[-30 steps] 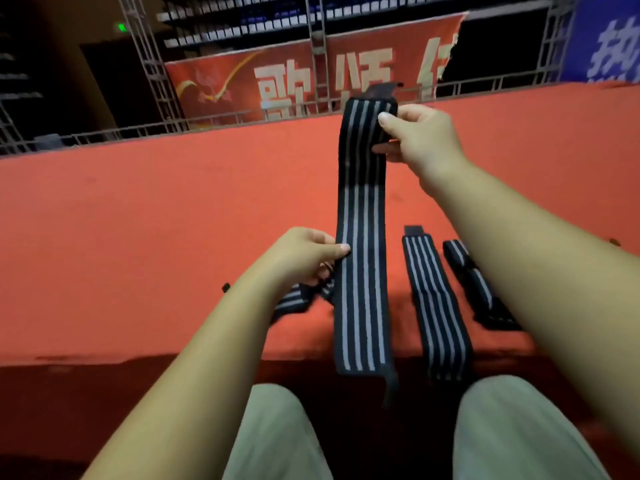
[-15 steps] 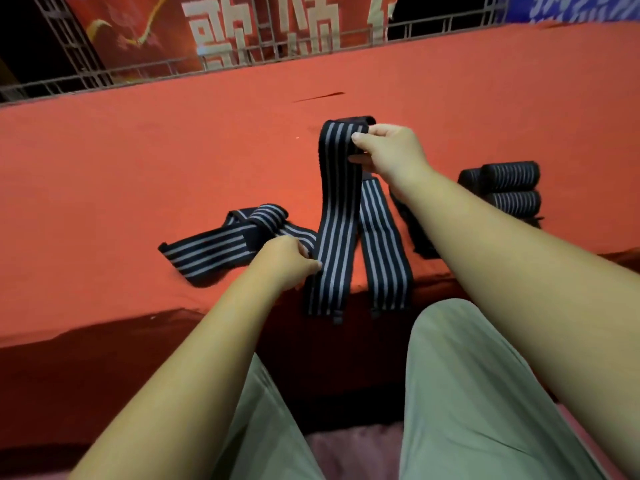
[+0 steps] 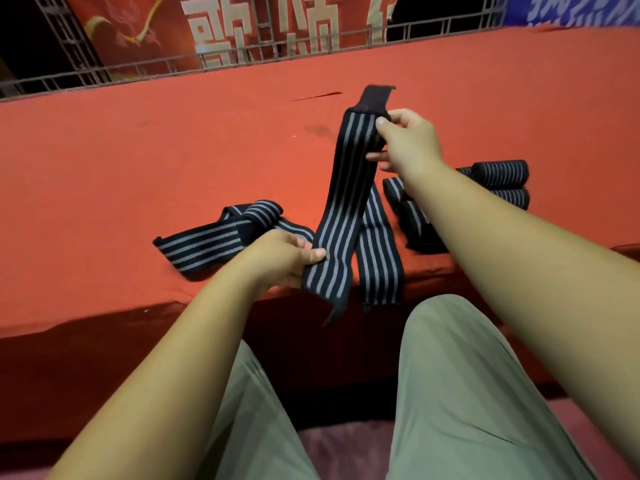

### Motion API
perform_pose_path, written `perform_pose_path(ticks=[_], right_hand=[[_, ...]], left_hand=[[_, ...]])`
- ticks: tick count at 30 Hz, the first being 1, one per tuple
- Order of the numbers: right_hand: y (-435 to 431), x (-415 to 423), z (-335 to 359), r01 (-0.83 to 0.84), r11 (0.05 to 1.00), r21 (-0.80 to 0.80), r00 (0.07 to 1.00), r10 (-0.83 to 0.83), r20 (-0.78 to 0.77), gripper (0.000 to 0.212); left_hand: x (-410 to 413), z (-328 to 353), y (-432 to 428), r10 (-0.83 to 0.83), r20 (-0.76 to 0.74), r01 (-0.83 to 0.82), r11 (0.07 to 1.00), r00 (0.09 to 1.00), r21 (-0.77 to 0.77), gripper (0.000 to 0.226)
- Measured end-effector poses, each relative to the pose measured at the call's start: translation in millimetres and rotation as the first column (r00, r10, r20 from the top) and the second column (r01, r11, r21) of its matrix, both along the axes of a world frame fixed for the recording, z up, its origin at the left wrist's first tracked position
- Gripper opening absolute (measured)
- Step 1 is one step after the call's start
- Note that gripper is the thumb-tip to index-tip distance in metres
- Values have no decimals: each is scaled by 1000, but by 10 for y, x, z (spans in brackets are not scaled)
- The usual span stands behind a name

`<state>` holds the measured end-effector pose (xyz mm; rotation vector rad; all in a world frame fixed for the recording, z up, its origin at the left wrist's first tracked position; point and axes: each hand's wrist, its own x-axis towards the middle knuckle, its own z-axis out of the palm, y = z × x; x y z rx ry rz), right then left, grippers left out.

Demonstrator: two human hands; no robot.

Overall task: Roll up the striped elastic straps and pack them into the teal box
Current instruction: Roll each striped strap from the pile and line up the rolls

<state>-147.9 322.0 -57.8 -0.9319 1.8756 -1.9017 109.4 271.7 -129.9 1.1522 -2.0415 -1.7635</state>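
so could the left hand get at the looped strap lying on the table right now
Probably yes: the looped strap lies just beside the left hand with nothing between, though that hand is busy pinching the held strap.

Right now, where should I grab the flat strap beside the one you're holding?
Pinch the flat strap at its near end, coming from the front edge of the table: that end hangs past the edge, so fingers slip under; the rest lies flat.
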Motion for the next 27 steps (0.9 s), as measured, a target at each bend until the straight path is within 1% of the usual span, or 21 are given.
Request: perform_pose_path(ticks=[3, 5, 9, 11, 13, 15, 19, 22, 24, 27], right_hand=[[42, -117, 71, 14, 1000, -15, 1000, -14, -8, 10], [40, -198, 84, 32, 999, -12, 999, -32, -21, 11], [-8, -315, 30, 12, 1000, 7, 1000, -12, -24, 13], [-46, -361, -26, -13, 1000, 19, 1000, 13, -17, 14], [-96, -396, -79, -42, 999, 17, 999, 42, 4, 14], [-162, -421, -116, -70, 998, 7, 997, 69, 34, 15], [-360, -502, -203, -73, 996, 41, 996, 71, 46, 13], [-522, -610, -286, -74, 993, 95, 997, 71, 29, 15], [-593, -643, -313, -88, 988, 124, 996, 85, 33, 16], [-722, -714, -363, -108, 980, 169, 994, 104, 32, 18]], left_hand=[[-85, 81, 55, -36, -118, 47, 994, 992, 94, 16], [-175, 77, 122, -47, -127, 62, 991, 991, 118, 18], [-429, -89, 320, -73, 24, 73, 997, 997, 1, 17], [-555, -212, 389, -47, 57, 49, 998, 997, -35, 20], [-649, -306, 407, -12, 72, 17, 997, 997, -70, 17], [-719, -356, 378, -5, 127, 21, 992, 992, -127, 18], [-800, -326, 275, -77, 340, 162, 960, 937, -230, 27], [-828, -199, 165, -118, 497, 295, 909, 860, -294, 36], [-880, -119, 36, -104, 526, 305, 900, 844, -312, 44], [-1033, 5, -253, -65, 484, 258, 903, 873, -344, 46]])
